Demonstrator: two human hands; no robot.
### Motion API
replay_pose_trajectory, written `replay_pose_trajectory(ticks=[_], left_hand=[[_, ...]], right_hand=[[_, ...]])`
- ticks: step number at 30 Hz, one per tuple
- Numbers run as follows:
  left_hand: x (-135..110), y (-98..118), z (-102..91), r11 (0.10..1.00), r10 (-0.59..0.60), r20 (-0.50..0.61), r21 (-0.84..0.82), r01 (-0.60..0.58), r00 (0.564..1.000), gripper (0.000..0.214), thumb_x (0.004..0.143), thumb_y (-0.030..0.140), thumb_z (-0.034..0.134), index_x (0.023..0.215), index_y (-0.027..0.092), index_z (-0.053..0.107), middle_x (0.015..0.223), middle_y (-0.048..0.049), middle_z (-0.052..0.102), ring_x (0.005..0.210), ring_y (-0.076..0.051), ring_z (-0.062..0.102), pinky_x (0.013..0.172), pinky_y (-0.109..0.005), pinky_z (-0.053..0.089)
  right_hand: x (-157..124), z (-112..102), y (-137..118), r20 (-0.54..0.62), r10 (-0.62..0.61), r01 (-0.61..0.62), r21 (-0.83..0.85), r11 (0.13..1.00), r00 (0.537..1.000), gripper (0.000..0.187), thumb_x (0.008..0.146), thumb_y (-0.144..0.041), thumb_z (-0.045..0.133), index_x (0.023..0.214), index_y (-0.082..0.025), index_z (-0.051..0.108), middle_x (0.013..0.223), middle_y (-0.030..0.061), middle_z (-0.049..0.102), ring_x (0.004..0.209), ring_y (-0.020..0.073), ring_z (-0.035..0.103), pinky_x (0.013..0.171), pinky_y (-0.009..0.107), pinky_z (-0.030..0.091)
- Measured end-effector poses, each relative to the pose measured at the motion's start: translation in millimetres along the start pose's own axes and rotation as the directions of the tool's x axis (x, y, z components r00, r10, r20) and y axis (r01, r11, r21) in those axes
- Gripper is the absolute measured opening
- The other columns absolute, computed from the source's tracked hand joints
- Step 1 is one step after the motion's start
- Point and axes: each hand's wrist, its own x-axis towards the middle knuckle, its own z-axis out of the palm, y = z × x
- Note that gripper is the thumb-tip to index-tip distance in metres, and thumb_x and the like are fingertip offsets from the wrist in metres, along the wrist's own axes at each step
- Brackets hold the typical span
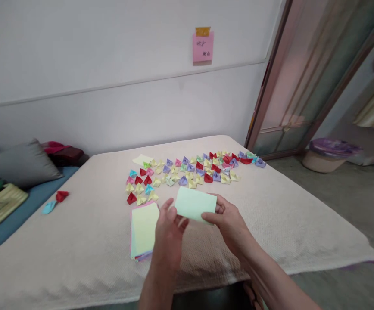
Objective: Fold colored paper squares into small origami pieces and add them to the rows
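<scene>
A pale green sheet of paper [195, 203], with the outline of a wide rectangle, is held up above the bed. Between its thumb on the front and its fingers behind, my right hand [230, 221] pinches the sheet's right side. My left hand [170, 226] is closed at the lower left edge, its fingers partly behind the paper. Just left of that hand lies a stack of coloured paper [144, 230], pale yellow on top. Beyond my hands, many small folded paper boats [191, 183] in red, yellow, purple, blue and pink stand in rows.
The boats rest on a cream woven cover [90, 241]. A red folded piece [62, 196] and a blue one [49, 207] lie apart at left, near a grey pillow [25, 165]. A pink note [203, 47] is taped on the wall. A lined bin [329, 155] stands right.
</scene>
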Motion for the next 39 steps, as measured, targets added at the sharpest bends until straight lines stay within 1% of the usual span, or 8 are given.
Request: replay_pose_trajectory(ticks=[3,8,12,19,22,25,29,39], left_hand=[[-9.2,-17.8,12.4,0.994,-0.109,0.036,-0.009,0.109,0.993,0.024,0.077,0.035,0.064,0.096,0.021,0.064,0.089,-0.0014,0.064,0.074,-0.012,0.058,0.069,-0.026,0.045],[-12.8,-27.6,15.9,0.998,0.004,-0.052,0.068,-0.001,0.999,0.013,0.071,0.025,0.071,0.076,0.014,0.066,0.071,0.0017,0.061,0.064,-0.009,0.051,0.062,-0.022,0.041],[-6.5,-21.8,6.5,0.991,0.064,-0.131,0.121,-0.048,0.989,0.024,0.071,0.025,0.070,0.057,0.014,0.054,0.054,0.0060,0.046,0.055,-0.007,0.043,0.057,-0.020,0.038],[11.8,7.5,-16.8,0.994,0.112,-0.344,0.034,-0.107,0.932,0.014,0.067,0.022,0.070,0.067,0.014,0.059,0.066,0.0025,0.053,0.061,-0.007,0.048,0.059,-0.019,0.040],[9.3,5.6,-15.8,0.992,0.120,-0.398,0.017,-0.124,0.909,0.014,0.072,0.027,0.067,0.077,0.017,0.059,0.075,0.0014,0.055,0.067,-0.008,0.051,0.063,-0.019,0.042],[-3.4,-9.4,-2.4,0.996,0.092,-0.355,0.027,-0.088,0.930,0.016,0.073,0.029,0.066,0.076,0.018,0.056,0.076,0.0014,0.056,0.068,-0.010,0.052,0.064,-0.022,0.043],[-16.5,-26.9,13.3,0.969,0.220,-0.186,0.152,-0.193,0.957,0.014,0.073,0.020,0.066,0.080,0.020,0.054,0.074,0.0045,0.055,0.071,-0.010,0.052,0.068,-0.022,0.043],[-10.3,-17.7,3.3,0.826,0.340,-0.150,0.519,-0.219,0.928,0.009,0.073,0.022,0.064,0.081,0.018,0.067,0.074,0.0018,0.062,0.073,-0.013,0.054,0.069,-0.024,0.041]], right_hand=[[-2.4,8.2,4.4,-0.081,-0.031,0.032,0.001,1.000,0.996,0.044,0.062,-0.010,0.069,0.104,-0.018,0.058,0.086,0.0025,0.070,0.077,0.0186,0.062,0.066,0.027,0.046],[-8.7,20.5,5.0,-0.162,-0.019,0.013,-0.038,0.999,0.987,0.044,0.060,-0.008,0.068,0.101,-0.018,0.057,0.081,0.0009,0.070,0.071,0.0166,0.062,0.060,0.025,0.045],[-9.5,22.4,6.7,-0.191,-0.016,0.007,-0.046,0.999,0.981,0.041,0.061,-0.008,0.067,0.099,-0.019,0.056,0.075,-0.0020,0.069,0.064,0.0136,0.060,0.053,0.021,0.041],[-5.9,16.0,12.7,-0.163,-0.004,-0.003,-0.048,0.999,0.987,0.037,0.060,-0.007,0.069,0.094,-0.019,0.058,0.072,-0.0032,0.068,0.062,0.0119,0.058,0.052,0.020,0.040],[-4.1,12.6,12.8,-0.178,-0.025,0.022,-0.018,1.000,0.984,0.037,0.061,-0.009,0.070,0.095,-0.019,0.058,0.079,-0.0012,0.070,0.068,0.0133,0.061,0.058,0.021,0.043],[-3.1,13.2,12.9,-0.191,-0.038,0.037,-0.006,0.999,0.981,0.037,0.061,-0.010,0.070,0.095,-0.018,0.058,0.080,-0.0002,0.070,0.070,0.0139,0.062,0.059,0.022,0.043],[-5.1,19.3,13.8,-0.188,-0.029,0.028,-0.012,1.000,0.982,0.037,0.060,-0.008,0.069,0.094,-0.018,0.058,0.070,-0.0033,0.067,0.062,0.0125,0.059,0.051,0.021,0.039],[-8.4,23.9,18.7,-0.098,0.009,-0.014,-0.053,0.999,0.995,0.045,0.056,-0.008,0.070,0.098,-0.018,0.056,0.083,0.0000,0.069,0.075,0.0179,0.062,0.066,0.027,0.047]])
